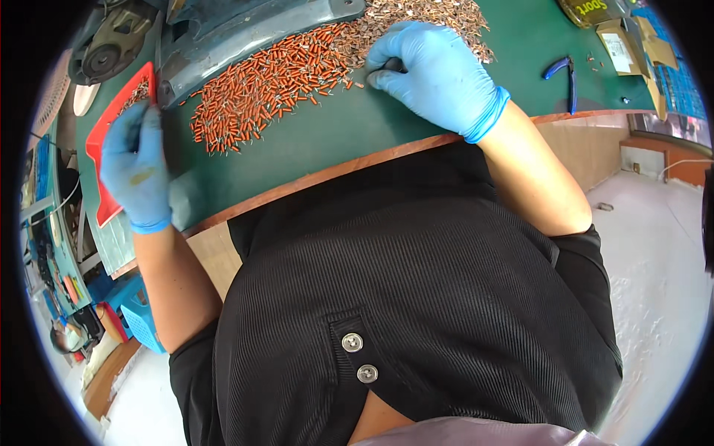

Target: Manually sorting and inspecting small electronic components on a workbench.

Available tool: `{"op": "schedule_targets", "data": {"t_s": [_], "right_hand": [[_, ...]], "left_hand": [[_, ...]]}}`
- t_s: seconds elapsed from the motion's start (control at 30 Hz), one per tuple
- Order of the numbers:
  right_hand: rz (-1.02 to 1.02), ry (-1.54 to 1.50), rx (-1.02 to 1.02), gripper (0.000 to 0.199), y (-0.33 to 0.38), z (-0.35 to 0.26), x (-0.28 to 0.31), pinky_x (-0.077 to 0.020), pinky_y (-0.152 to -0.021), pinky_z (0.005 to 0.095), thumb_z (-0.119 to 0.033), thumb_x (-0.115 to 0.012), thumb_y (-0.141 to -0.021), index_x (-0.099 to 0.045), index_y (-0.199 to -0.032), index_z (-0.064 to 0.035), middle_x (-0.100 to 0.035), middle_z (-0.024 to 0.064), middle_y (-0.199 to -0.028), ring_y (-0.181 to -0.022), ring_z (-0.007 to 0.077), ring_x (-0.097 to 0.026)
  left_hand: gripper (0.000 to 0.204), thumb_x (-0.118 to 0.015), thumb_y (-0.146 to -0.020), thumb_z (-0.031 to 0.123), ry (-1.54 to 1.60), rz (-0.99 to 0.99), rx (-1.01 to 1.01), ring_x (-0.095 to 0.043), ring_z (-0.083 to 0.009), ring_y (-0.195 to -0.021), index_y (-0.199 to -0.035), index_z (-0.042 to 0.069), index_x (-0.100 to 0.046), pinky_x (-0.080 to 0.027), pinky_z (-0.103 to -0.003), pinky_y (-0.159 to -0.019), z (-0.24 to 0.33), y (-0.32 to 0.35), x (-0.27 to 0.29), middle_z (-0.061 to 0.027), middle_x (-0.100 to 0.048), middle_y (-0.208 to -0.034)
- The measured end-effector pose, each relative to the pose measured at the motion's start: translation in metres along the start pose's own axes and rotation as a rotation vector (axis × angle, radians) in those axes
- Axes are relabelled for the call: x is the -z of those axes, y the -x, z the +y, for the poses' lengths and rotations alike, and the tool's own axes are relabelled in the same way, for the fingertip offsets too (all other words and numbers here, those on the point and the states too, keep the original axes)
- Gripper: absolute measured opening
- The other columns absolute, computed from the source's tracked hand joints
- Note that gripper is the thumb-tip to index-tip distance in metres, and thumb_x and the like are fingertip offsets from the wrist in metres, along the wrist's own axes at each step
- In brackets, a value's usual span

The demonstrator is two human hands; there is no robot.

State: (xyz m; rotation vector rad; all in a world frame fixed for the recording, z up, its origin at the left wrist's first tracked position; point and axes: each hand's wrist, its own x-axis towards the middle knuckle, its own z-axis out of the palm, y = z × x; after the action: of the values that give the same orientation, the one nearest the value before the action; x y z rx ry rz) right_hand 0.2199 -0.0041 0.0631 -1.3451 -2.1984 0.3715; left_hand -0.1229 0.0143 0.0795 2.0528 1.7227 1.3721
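Observation:
Both my hands wear blue gloves. My left hand (135, 167) is over the red tray (99, 141) at the table's left edge, its fingers curled toward the thumb. Whatever it may hold is hidden. Small coppery pieces (138, 94) lie in the far end of that tray. My right hand (439, 74) rests at the near edge of a pile of small copper-coloured metal pieces (446, 16). Its thumb and forefinger come together in a pinch, and I cannot see what is between them. Between my hands spreads a heap of small orange cylindrical parts with wire leads (253, 93).
A dark grey machine base (253, 44) stands behind the orange parts. Blue-handled pliers (571, 82) and an opened cardboard box (632, 52) lie on the right of the green table (312, 149). A dark bottle-like container (587, 10) stands at the far right. Blue plastic baskets (141, 316) are below left.

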Motion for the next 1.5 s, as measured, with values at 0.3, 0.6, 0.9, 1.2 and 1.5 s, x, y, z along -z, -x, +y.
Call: {"op": "schedule_targets", "data": {"t_s": [0.3, 0.6, 0.9, 1.2, 1.5], "right_hand": [[0.033, 0.307, 0.062, 0.008, 0.004, -0.019, -0.022, -0.0479, -0.070, 0.0416, -0.009, -0.064, -0.076, -0.061, -0.080, -0.0026, -0.058, 0.0145, -0.079, -0.077, 0.0321, -0.060], [0.224, -0.307, 0.184, 0.009, 0.012, -0.038, -0.008, -0.0476, -0.071, 0.0322, 0.002, -0.060, -0.083, -0.056, -0.091, -0.0001, -0.055, 0.0123, -0.080, -0.075, 0.0266, -0.057], [0.313, -0.356, 0.231, 0.007, 0.010, -0.043, -0.017, -0.0479, -0.067, 0.0299, 0.003, -0.059, -0.085, -0.055, -0.091, 0.0002, -0.055, 0.0103, -0.080, -0.073, 0.0222, -0.057], [0.218, -1.081, -0.182, 0.021, 0.015, -0.042, -0.011, -0.0499, -0.074, 0.0215, -0.006, -0.069, -0.084, -0.064, -0.103, 0.0004, -0.065, 0.0021, -0.090, -0.080, 0.0077, -0.059], [0.156, -0.958, -0.016, 0.012, 0.018, -0.043, -0.018, -0.0483, -0.081, 0.0234, 0.006, -0.060, -0.086, -0.060, -0.097, 0.0009, -0.061, 0.0036, -0.093, -0.087, 0.0101, -0.058]], "left_hand": [[0.014, -0.069, -0.081, 0.009, 0.137, -0.396, -0.038, -0.058, -0.0103, -0.069, -0.094, 0.004, -0.069, -0.046, -0.024, -0.064, 0.090, 0.030, -0.050, -0.0051, -0.066, -0.085], [0.020, -0.063, -0.089, 0.015, 0.879, -0.747, 0.506, -0.061, -0.0089, -0.072, -0.102, 0.001, -0.063, -0.046, -0.021, -0.061, 0.108, 0.038, -0.069, -0.0045, -0.066, -0.084], [0.016, -0.060, -0.089, 0.011, 1.068, -0.705, 0.571, -0.052, -0.0089, -0.066, -0.102, 0.001, -0.061, -0.041, -0.020, -0.060, 0.102, 0.046, -0.066, -0.0044, -0.060, -0.082], [0.018, -0.059, -0.091, 0.009, 1.274, -0.683, 0.663, -0.050, -0.0099, -0.068, -0.106, -0.001, -0.059, -0.040, -0.021, -0.060, 0.097, 0.054, -0.069, -0.0067, -0.059, -0.084], [0.014, -0.058, -0.091, 0.010, 1.409, -0.699, 0.661, -0.054, -0.0086, -0.070, -0.101, 0.000, -0.060, -0.041, -0.019, -0.062, 0.096, 0.054, -0.072, -0.0051, -0.062, -0.084]]}}
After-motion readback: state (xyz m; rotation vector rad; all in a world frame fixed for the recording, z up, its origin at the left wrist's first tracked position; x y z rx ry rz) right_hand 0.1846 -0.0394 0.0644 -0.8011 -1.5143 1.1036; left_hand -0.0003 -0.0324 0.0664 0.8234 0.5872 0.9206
